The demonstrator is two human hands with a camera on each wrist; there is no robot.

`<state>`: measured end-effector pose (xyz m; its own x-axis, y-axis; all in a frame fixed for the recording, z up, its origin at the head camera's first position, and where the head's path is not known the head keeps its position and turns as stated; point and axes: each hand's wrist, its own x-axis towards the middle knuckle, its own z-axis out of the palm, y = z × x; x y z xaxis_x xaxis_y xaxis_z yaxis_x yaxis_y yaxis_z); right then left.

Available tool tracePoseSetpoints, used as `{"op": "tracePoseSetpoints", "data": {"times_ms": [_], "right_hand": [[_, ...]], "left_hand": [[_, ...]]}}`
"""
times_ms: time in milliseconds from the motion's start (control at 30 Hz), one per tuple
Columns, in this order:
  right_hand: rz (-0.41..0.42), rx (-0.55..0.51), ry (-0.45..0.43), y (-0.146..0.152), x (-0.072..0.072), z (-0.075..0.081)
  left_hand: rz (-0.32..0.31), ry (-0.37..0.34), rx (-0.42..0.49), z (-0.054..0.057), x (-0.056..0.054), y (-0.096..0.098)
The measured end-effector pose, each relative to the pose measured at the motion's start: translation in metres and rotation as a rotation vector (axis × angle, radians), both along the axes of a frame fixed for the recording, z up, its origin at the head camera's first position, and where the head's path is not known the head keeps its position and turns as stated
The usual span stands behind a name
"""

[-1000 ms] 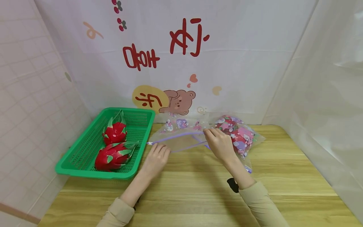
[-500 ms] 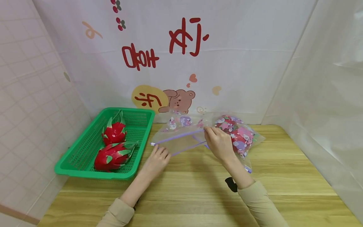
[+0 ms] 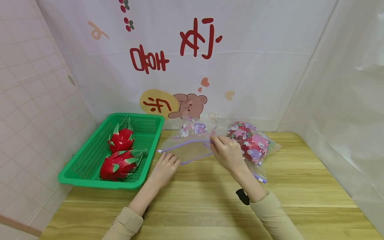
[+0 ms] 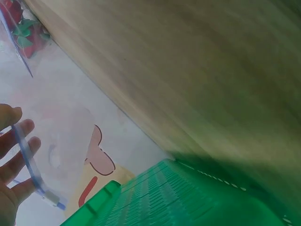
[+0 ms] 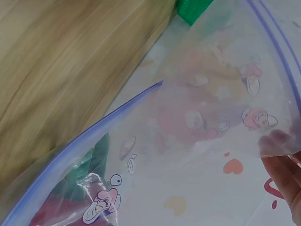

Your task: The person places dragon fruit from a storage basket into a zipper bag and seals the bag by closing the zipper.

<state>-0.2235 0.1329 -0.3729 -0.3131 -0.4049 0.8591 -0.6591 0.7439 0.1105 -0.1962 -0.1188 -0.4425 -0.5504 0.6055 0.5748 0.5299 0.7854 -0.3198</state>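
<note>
A see-through zip bag (image 3: 198, 128) with purple cartoon prints stands with its purple-edged mouth parted toward me. My left hand (image 3: 165, 168) pinches the left end of that mouth, close to the white slider. In the left wrist view, the thumb and fingers (image 4: 23, 149) lie on either side of the purple strip. At the opposite end, my right hand (image 3: 227, 152) grips the bag's edge between thumb and fingers. Just right of it lies a second zip bag (image 3: 253, 146) with dragon fruit inside, its purple closure toward the front.
On the left, a green plastic basket (image 3: 70, 170) holds a dragon fruit (image 3: 121, 139) at the back and another dragon fruit (image 3: 117, 166) in front. A printed white sheet (image 3: 255, 66) hangs behind the wooden table (image 3: 198, 206).
The right hand has shifted slightly left with its end of the bag, and the mouth now gapes wider. The left hand keeps its place. The basket and filled bag stay put.
</note>
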Motion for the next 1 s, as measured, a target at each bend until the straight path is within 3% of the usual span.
{"op": "tracePoseSetpoints", "data": {"times_ms": [200,333,467,600,733,800,900,1000], "right_hand": [[0.019,0.035,0.025,-0.003,-0.002,-0.001],[0.006,0.051,0.019,-0.007,-0.002,0.000],[-0.007,0.057,-0.003,-0.008,-0.001,0.001],[-0.016,0.065,-0.013,-0.009,0.000,0.001],[-0.018,0.072,-0.013,-0.009,0.000,0.001],[-0.018,0.075,-0.011,-0.009,-0.001,0.001],[-0.017,0.078,-0.011,-0.009,-0.002,0.001],[-0.014,0.076,-0.015,-0.009,-0.003,0.000]], "left_hand": [[-0.034,0.055,0.022,-0.001,-0.002,-0.001],[-0.077,0.016,0.042,0.003,0.004,-0.002],[-0.138,-0.098,0.090,0.021,0.017,-0.009],[-0.139,-0.206,0.131,0.048,0.029,-0.031],[-0.060,-0.270,0.138,0.072,0.031,-0.064],[0.009,-0.341,0.138,0.082,0.028,-0.082],[0.142,-0.525,0.130,0.094,0.024,-0.108],[0.253,-0.738,0.100,0.098,0.016,-0.131]]}}
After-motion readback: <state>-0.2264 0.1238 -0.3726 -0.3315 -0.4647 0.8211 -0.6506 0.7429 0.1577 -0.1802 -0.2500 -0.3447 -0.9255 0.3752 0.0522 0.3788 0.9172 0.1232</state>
